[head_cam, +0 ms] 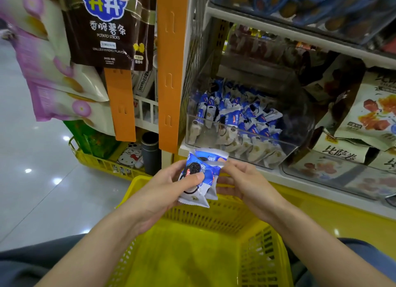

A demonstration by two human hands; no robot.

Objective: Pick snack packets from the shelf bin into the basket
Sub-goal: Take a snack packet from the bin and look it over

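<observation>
- The left hand grips small blue and white snack packets with a dark cookie picture, at least two of them; the thumb presses on the front and the fingers are curled behind
- The right hand pinches the upper right edge of the same packets between thumb and forefinger; its other fingers are curled below
- The held packets are in the air over the far rim of the yellow plastic mesh basket, which is near the person, between both forearms
- Just beyond the hands, the clear plastic shelf bin stands on the white shelf; a heap of blue and white packets lies inside, and the clear front wall of the bin is between this heap and the hands
- Left of the bin an orange slotted strip hangs down; further left hang a brown bag of potato sticks and purple and cream bags
- Right of the bin lie cream bags with an orange-red picture
- Low at the far left there is a second yellow basket, with a dark cylinder just beside it
</observation>
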